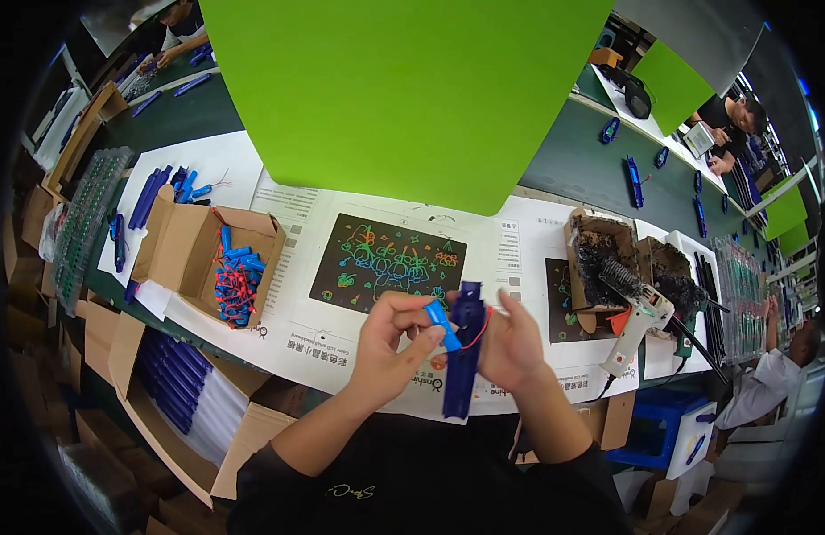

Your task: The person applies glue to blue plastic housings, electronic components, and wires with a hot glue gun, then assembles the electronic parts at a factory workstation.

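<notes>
Between the thumb and fingers of my left hand [396,343] is a small light-blue cylindrical battery [442,325]. A red wire [478,337] runs from the battery across a long dark-blue plastic housing [463,370]. My right hand [518,349] holds that housing upright from its right side, its thumb raised; some of its fingers are hidden behind the part. The battery sits close against the housing's left edge, and I cannot tell whether the two touch. Beneath both hands lies a white printed sheet [310,357] with a dark panel of colourful drawings [390,263].
At left, an open carton [274,236] holds blue batteries with red wires [239,285]. A lower carton [225,455] contains dark-blue housings [172,379]. At right, a white glue gun [640,325] rests by stained cardboard boxes [577,259]. A green board [395,98] stands ahead; co-workers sit beyond.
</notes>
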The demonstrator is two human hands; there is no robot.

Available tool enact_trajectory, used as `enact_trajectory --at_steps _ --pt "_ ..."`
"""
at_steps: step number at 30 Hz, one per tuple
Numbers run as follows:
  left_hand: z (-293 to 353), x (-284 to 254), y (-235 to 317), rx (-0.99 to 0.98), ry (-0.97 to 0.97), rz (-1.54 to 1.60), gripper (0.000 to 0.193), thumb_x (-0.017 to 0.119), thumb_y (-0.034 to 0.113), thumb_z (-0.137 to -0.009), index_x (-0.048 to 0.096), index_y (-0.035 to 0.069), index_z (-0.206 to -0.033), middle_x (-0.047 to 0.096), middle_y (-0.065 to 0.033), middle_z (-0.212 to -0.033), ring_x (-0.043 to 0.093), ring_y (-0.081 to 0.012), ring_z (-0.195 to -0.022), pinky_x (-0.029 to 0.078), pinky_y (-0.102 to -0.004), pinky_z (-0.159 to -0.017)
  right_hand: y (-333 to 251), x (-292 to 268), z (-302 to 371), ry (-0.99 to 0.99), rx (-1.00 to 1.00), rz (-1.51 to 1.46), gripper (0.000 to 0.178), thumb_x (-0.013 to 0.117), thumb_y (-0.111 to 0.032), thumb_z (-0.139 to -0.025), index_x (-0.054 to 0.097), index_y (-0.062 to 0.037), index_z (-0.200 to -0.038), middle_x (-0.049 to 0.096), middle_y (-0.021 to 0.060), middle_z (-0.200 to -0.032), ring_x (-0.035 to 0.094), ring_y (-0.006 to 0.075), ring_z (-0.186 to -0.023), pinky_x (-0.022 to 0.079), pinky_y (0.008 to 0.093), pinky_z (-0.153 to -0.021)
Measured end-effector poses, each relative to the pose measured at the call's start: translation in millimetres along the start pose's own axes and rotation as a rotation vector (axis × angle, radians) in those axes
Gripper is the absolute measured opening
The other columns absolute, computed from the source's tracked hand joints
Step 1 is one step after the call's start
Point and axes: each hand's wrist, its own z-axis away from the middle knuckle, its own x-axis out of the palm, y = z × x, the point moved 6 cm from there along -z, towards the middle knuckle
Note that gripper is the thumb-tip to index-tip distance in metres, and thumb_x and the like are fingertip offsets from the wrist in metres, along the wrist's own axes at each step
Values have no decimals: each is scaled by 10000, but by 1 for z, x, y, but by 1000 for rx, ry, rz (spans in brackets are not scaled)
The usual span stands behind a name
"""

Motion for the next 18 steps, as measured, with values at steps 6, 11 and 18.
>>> enact_trajectory --at_steps 6,11,18 --pt "1 14 9 412 -202 -881 335 714 89 -719 566 87 -1020 620 -5 -825 521 -137 -788 347 -299 -751 3 -1 1 -106 -14 -73 457 242 -282 -962 376 11 -1284 528 184 -1149 535 311 -1026 432 436 -884" --pt "3 18 8 368 -217 -917 364 737 113 -676 600 129 -1013 603 23 -808 479 -162 -859 315 -315 -783 1 -3 6 -148 0 -26 455 219 -288 -975 355 1 -1299 531 170 -1132 536 292 -1037 440 411 -886" --pt "9 29 10 482 -291 -1029 380 751 180 -660 621 184 -1017 584 -13 -983 450 -187 -925 285 -363 -826 0 -3 13 -111 -34 25 455 219 -301 -981 353 0 -1296 529 158 -1144 539 270 -1049 447 395 -888"
